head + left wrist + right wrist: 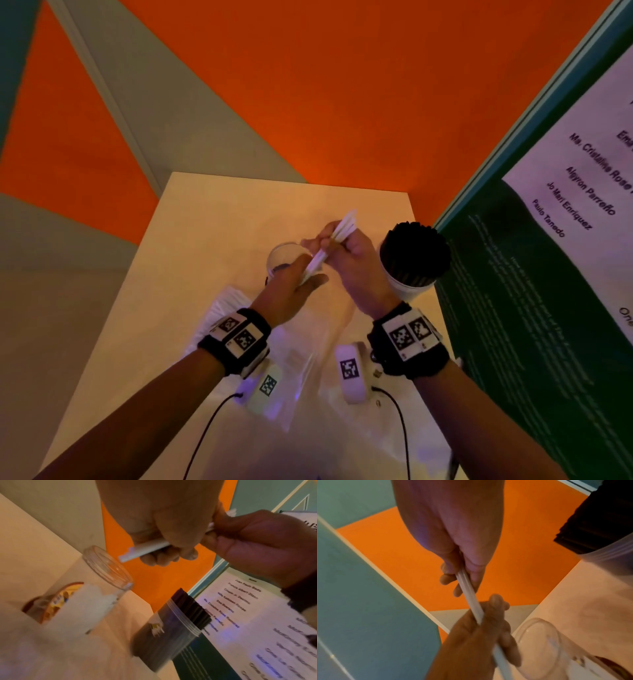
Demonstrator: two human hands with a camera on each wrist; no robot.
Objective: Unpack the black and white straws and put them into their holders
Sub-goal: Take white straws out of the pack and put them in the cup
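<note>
Nearest the person, on the pale table [164,274], lies crinkly clear plastic wrapping [308,356], slack and flat, with a second white-looking pack [222,301] just left of it under the left wrist.

Beyond the wrapping, both hands share one small bundle of white straws [334,241]. The left hand [291,291] has its fingers curled round the lower end of the bundle; the right hand [352,257] is closed round the upper part, with the straw tips sticking out past its fingers. The straws are thin, smooth, stiff tubes, held tilted with their lower ends close above the clear jar [286,255].

That jar stands just beyond the left hand. It is a round, see-through container with a threaded rim and a partly torn paper label on its side, seen in the left wrist view; it looks empty of straws. To its right, close to the green board [513,308], a second jar [411,270] of the same kind is packed full of black straws [416,243], their cut ends forming a dark round mass.

My reading: the black straws seem done, and the white ones are in hand. The next move likely calls for squaring up the loose bundle so the ends are even, then tipping it upright over the jar's mouth and letting it slide down. The jar is light and narrow, so a skewed straw could catch the rim or nudge it over.
</note>
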